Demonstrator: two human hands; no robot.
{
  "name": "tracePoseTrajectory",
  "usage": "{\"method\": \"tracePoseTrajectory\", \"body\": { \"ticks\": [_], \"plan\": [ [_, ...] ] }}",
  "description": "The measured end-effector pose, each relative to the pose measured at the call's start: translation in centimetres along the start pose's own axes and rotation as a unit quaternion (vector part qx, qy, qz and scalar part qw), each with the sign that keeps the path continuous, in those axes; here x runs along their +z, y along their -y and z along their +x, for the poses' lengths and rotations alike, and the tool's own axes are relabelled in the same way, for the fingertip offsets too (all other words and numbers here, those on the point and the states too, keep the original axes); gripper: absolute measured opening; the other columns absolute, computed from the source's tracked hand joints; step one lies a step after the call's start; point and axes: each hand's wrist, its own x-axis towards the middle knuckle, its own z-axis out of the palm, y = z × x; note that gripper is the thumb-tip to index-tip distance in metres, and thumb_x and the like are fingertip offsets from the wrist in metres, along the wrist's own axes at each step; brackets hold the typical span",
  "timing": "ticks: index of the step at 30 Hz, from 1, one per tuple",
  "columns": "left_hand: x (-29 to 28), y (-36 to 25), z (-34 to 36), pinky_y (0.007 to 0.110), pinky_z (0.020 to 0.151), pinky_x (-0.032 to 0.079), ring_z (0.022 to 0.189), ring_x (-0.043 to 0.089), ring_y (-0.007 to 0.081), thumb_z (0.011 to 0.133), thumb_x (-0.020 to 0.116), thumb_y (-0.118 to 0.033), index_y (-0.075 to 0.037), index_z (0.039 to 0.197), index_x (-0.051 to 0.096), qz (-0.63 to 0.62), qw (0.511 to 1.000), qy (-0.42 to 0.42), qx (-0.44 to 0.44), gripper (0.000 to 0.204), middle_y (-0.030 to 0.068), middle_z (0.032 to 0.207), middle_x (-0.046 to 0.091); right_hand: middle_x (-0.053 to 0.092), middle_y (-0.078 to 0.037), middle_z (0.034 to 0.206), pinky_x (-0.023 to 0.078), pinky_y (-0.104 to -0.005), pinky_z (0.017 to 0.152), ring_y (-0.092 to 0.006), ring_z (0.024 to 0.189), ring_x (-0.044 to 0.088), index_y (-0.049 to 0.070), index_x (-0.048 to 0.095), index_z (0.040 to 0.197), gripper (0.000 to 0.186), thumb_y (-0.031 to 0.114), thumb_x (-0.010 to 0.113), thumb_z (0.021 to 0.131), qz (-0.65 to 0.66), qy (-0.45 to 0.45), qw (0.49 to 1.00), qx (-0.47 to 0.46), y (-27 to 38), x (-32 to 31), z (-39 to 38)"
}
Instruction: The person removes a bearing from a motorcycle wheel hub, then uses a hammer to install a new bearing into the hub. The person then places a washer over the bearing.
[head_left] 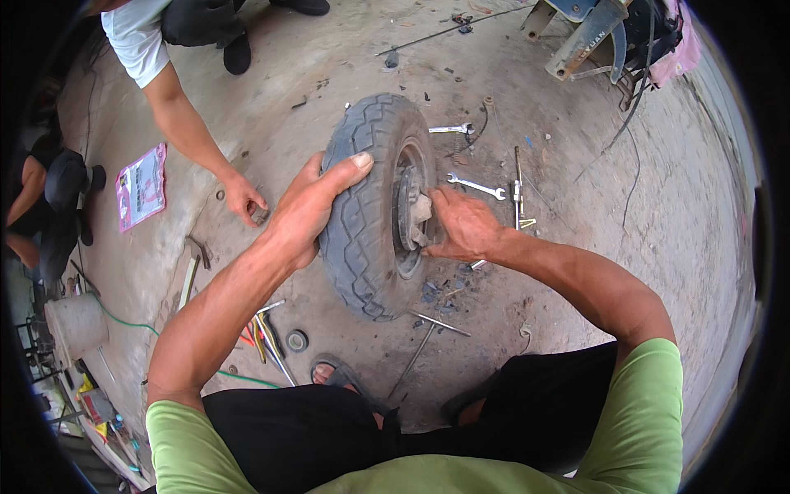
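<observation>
A small motor-scooter wheel (354, 247) with a grey, block-treaded tyre stands upright on the concrete between my arms. My left hand (306, 202) grips the tyre's left side, thumb over the tread and fingers partly hidden behind it. On the other side, my right hand (463, 226) reaches into the rim, its fingers curled at the metal hub (409, 204). A pale, dirty piece (422, 207) shows at the hub beside those fingers; I cannot tell whether it is part of the wheel. Just right of the wheel lie two open-end spanners, one (476, 186) near my right hand.
Another person's hand (247, 200) holds a small dark piece left of the wheel. A T-handle wrench (428, 329), pliers (265, 336) and a dark ring (297, 340) lie near my feet. A pink-edged bag (141, 188) is at left; vehicle parts (588, 41) stand far right.
</observation>
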Motion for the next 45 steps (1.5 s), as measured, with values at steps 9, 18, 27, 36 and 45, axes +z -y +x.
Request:
{"method": "tracePoseTrajectory", "body": {
  "ticks": [9, 18, 27, 36, 45],
  "plan": [
    [-0.1, -0.1, -0.1, 0.039, 0.105, 0.054, 0.123, 0.063, 0.0222, 0.101, 0.066, -0.036, 0.000, 0.152, 0.041, 0.026, 0.999, -0.035, 0.007, 0.067, 0.0139, 0.139, 0.059, 0.054, -0.028, 0.138, 0.049, -0.0497, 0.109, -0.0442, 0.129, 0.056, -0.007, 0.038, 0.147, 0.099, 0.039, 0.088, 0.075, 0.058, 0.005, 0.998, 0.031, 0.0, 0.2, -0.1],
    [-1.6, 0.6, 0.8, 0.038, 0.102, 0.055, 0.117, 0.065, 0.0213, 0.102, 0.063, -0.039, -0.003, 0.149, 0.047, -0.007, 1.000, 0.006, 0.010, 0.061, 0.0121, 0.134, 0.063, 0.046, -0.027, 0.149, 0.049, -0.0495, 0.111, -0.0432, 0.135, 0.053, -0.006, 0.032, 0.152, 0.112, 0.045, 0.091, 0.072, 0.072, -0.015, 0.995, 0.060, 1.3, 0.6, -0.6],
    [-0.8, 0.4, 0.4, 0.039, 0.101, 0.056, 0.115, 0.066, 0.0217, 0.102, 0.063, -0.038, -0.001, 0.148, 0.047, 0.007, 1.000, -0.002, 0.021, 0.061, 0.0142, 0.132, 0.063, 0.048, -0.030, 0.147, 0.051, -0.0516, 0.106, -0.0471, 0.130, 0.056, -0.008, 0.037, 0.147, 0.108, 0.050, 0.089, 0.073, 0.070, 0.035, 0.995, 0.067, 1.9, -1.0, -0.1],
    [-0.8, 0.0, 0.3, 0.039, 0.101, 0.056, 0.117, 0.066, 0.0223, 0.102, 0.062, -0.039, 0.000, 0.148, 0.046, 0.011, 1.000, -0.003, 0.014, 0.062, 0.0152, 0.134, 0.062, 0.045, -0.032, 0.147, 0.049, -0.0516, 0.110, -0.0472, 0.131, 0.056, -0.007, 0.038, 0.149, 0.107, 0.045, 0.091, 0.072, 0.136, -0.063, 0.989, 0.018, 0.1, 1.8, -0.8],
    [-1.1, 0.3, 0.7, 0.039, 0.100, 0.057, 0.115, 0.067, 0.0222, 0.102, 0.062, -0.040, 0.001, 0.147, 0.048, 0.017, 1.000, 0.001, 0.022, 0.062, 0.0150, 0.132, 0.064, 0.060, -0.033, 0.131, 0.055, -0.0525, 0.098, -0.0479, 0.116, 0.065, -0.008, 0.047, 0.136, 0.096, 0.052, 0.088, 0.073, 0.064, 0.016, 0.996, 0.063, 2.4, -2.1, 0.2]
  ]
}}
